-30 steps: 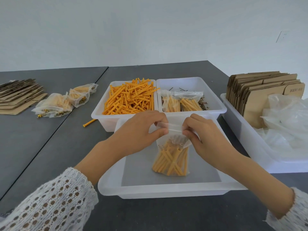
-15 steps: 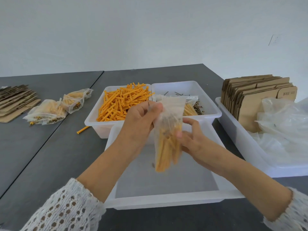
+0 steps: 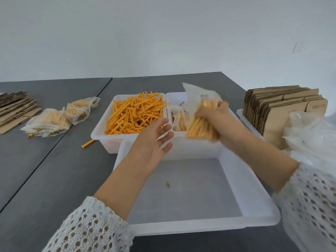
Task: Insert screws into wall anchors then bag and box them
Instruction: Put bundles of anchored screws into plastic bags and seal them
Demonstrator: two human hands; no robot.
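clear plastic bag of orange wall anchors [image 3: 200,122] sits in the grip of the right hand [image 3: 216,118], whose fingers curl round its middle, lifted above the far rim of the large white plastic tray [image 3: 254,204] nearest the person; the bag is motion-blurred. left hand [image 3: 154,140] hovers over that tray's far left corner with fingers spread wide, holding nothing, just beside the bag but apart from it. on the tray floor lies one small dark screw [image 3: 168,184]. beyond the tray stand two white bins side by side: the left bin of loose orange wall anchors [image 3: 134,115], and the right bin [image 3: 172,99] with bagged anchors, partly hidden behind the held bag. left of the tray, on the grey table [image 3: 45,170], lie a single orange anchor [image 3: 88,143] and, farther off, filled bags [image 3: 60,117]. right of the tray stand flattened cardboard boxes [image 3: 283,110] and a heap of clear empty bags [image 3: 312,135].
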